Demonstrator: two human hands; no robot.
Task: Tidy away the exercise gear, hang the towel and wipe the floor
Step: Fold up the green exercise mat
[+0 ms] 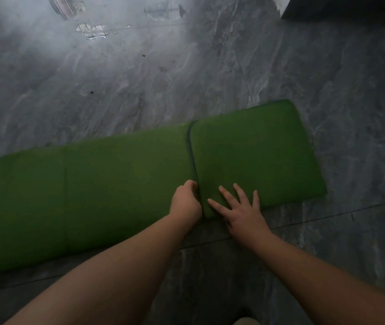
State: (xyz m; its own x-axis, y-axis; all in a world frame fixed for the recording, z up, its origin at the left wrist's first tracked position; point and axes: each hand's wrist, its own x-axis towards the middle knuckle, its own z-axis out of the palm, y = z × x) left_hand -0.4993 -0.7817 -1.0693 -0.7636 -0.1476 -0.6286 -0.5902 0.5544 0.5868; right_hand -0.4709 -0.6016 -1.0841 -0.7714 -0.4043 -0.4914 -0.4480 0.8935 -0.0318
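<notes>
1. Grey marbled floor tiles [210, 66] fill the view, glossy enough to throw back pale window reflections at the far left, with a few dark specks on them and a dark object cutting in at the far right corner.

2. Across the middle lies the green exercise mat [116, 184], a thick padded one, running from the left edge to the right of centre. Its right end is already folded over into a doubled panel, with a dark crease where the fold meets the flat run.

3. Down at the near edge, the right hand [240, 209] is flat on the folded panel, fingers spread, pressing it down.

4. Just beside it, the left hand [185, 200] has its fingers curled in at the crease, apparently gripping the folded edge; the fingertips are tucked out of sight.

5. Judging by its rounded edges and the way it bends, this mat looks soft, springy and light but bulky. It will likely want to spring open, so hold it at the fold, palm on top, and keep each panel pinned while turning the next.
</notes>
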